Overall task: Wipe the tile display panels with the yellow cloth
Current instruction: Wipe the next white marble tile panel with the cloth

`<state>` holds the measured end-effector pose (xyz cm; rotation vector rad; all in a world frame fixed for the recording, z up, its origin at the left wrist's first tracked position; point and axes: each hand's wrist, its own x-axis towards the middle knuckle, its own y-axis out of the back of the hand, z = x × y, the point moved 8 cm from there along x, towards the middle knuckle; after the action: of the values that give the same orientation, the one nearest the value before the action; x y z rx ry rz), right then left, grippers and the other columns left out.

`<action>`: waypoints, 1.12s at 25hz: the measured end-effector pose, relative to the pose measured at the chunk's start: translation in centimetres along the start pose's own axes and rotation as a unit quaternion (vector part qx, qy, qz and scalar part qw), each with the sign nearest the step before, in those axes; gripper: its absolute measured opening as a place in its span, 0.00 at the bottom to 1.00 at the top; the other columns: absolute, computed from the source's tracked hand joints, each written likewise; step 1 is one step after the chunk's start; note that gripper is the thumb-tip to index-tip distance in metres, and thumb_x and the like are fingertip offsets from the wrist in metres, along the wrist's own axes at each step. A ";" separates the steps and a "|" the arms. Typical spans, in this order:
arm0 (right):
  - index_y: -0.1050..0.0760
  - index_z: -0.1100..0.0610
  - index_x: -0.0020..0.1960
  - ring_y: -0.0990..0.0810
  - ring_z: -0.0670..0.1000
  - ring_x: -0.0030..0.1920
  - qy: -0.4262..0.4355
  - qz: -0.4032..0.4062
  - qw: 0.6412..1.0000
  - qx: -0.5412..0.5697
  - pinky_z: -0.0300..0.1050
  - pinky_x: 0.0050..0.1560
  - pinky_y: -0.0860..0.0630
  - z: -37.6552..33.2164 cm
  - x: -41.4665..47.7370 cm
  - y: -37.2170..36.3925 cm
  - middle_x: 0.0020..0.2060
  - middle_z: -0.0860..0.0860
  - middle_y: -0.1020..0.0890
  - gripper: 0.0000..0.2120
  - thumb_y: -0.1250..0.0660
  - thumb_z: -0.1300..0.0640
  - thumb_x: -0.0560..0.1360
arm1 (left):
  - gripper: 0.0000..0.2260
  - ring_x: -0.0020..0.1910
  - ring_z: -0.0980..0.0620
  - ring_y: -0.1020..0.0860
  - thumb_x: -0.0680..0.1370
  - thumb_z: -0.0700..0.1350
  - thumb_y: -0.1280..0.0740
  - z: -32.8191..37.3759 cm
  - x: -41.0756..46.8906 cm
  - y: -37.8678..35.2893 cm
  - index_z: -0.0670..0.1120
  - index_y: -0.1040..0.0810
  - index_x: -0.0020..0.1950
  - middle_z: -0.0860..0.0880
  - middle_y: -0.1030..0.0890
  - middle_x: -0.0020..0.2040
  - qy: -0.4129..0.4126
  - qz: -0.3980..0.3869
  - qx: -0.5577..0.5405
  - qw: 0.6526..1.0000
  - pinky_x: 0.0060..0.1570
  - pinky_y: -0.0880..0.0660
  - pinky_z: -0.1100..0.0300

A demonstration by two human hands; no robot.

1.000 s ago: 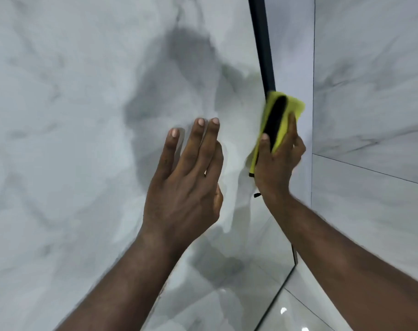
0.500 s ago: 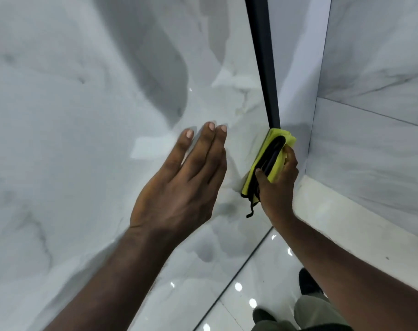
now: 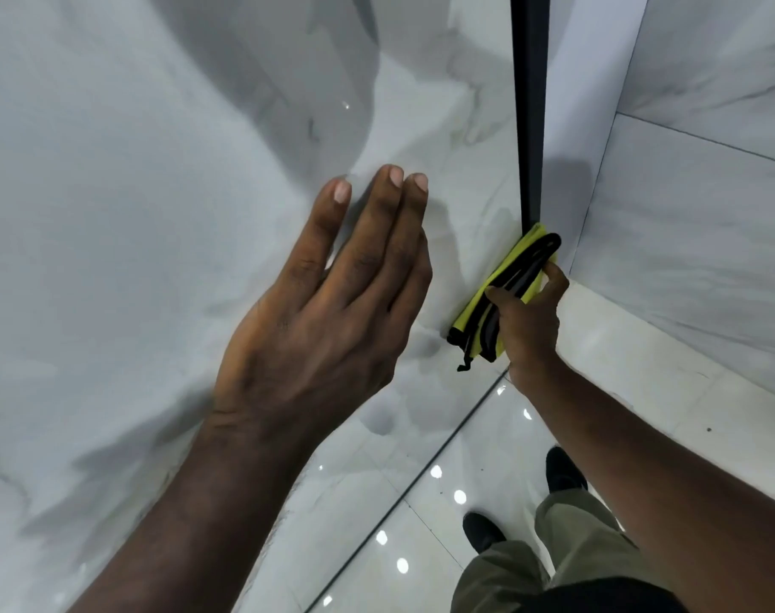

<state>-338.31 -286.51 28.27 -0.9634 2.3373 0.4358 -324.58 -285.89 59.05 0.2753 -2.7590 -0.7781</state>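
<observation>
Pinches the folded cloth (image 3: 474,308), yellow with black trim, in the right hand (image 3: 531,323): thumb on the near face, fingers curled round the far side. Holds it against the lower end of the black frame (image 3: 529,104) at the panel's (image 3: 111,223) right edge, about 3 o'clock in view. Spreads the left hand (image 3: 328,311) over the glossy marble panel at 9 o'clock from the cloth, fingers straight and close together, gripping nothing; cannot tell whether touching. Shows grey-veined tiles (image 3: 708,223) at 2 o'clock from the cloth, shiny floor (image 3: 421,502) at 6 o'clock, olive trousers (image 3: 558,546) and dark shoes (image 3: 483,530) at 5 o'clock.
</observation>
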 end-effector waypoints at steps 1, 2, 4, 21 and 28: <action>0.40 0.42 0.76 0.20 0.54 0.59 0.006 -0.005 1.000 -0.008 0.52 0.59 0.22 0.2 -0.1 -0.1 0.66 0.51 0.22 0.36 0.25 0.56 0.76 | 0.22 0.81 0.37 0.31 0.86 0.43 0.37 0.0 -0.1 0.0 0.34 0.26 0.77 0.35 0.30 0.81 0.000 -0.002 -0.003 1.000 0.81 0.37 0.38; 0.39 0.43 0.76 0.19 0.54 0.58 0.005 -0.009 1.000 -0.007 0.53 0.59 0.21 0.2 -0.1 -0.1 0.66 0.52 0.21 0.35 0.25 0.57 0.76 | 0.21 0.81 0.37 0.31 0.86 0.43 0.38 0.0 -0.1 0.1 0.33 0.26 0.77 0.34 0.30 0.81 0.001 -0.002 -0.003 1.000 0.81 0.36 0.38; 0.37 0.44 0.75 0.19 0.55 0.58 0.012 0.001 1.000 -0.007 0.51 0.57 0.21 -0.2 -0.4 0.3 0.65 0.54 0.20 0.34 0.26 0.59 0.75 | 0.20 0.81 0.37 0.31 0.86 0.43 0.38 0.1 -0.2 0.3 0.34 0.26 0.76 0.35 0.29 0.81 0.002 0.007 0.000 1.000 0.81 0.36 0.38; 0.43 0.40 0.82 0.28 0.52 0.67 0.440 0.057 0.894 0.062 0.47 0.67 0.29 -25.5 -19.1 1.8 0.66 0.51 0.31 0.36 0.34 0.56 0.78 | 0.18 0.86 0.38 0.40 0.81 0.47 0.37 -11.1 -4.5 9.7 0.38 0.20 0.66 0.38 0.36 0.85 0.167 0.041 -0.086 0.981 0.85 0.52 0.34; 0.39 0.44 0.82 0.32 0.52 0.69 0.628 0.087 0.772 -0.044 0.43 0.69 0.35 -28.1 -31.2 -0.7 0.70 0.55 0.29 0.37 0.33 0.60 0.76 | 0.20 0.86 0.37 0.41 0.81 0.47 0.36 -16.3 -10.6 15.0 0.37 0.21 0.68 0.39 0.37 0.86 0.231 0.103 -0.042 0.967 0.84 0.53 0.33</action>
<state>-330.41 -283.98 69.43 -1.3161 3.6434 -0.1540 -311.34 -278.62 78.39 0.1281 -2.2671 -0.6749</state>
